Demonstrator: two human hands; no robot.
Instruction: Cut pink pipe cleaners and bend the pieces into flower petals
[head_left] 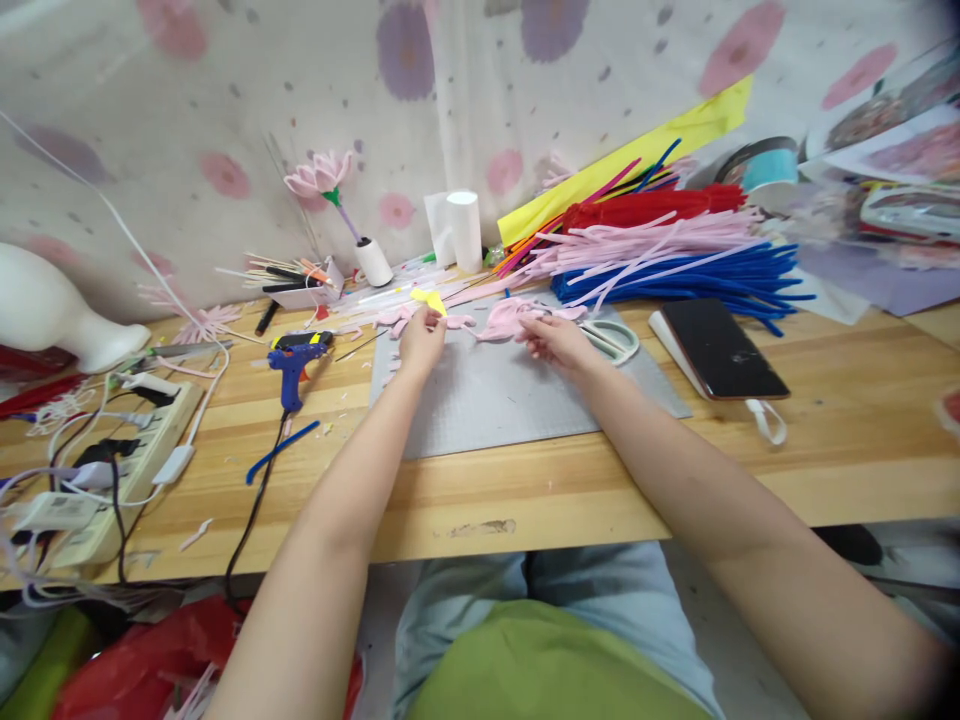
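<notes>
My left hand (421, 340) is closed in a pinch on a small yellow piece (429, 299) at the far edge of the grey cutting mat (495, 395). My right hand (555, 338) is closed on a pink petal piece (504, 318) lying at the mat's back edge. More pink petals (394, 320) lie just left of my left hand. White-handled scissors (615, 338) rest right beside my right hand.
A blue glue gun (294, 360) lies left of the mat, its cord running off the wooden table (840, 440). A power strip (112, 460) sits far left. A black phone (720, 350) lies right. Pink, blue and red pipe cleaners (675, 260) pile up behind.
</notes>
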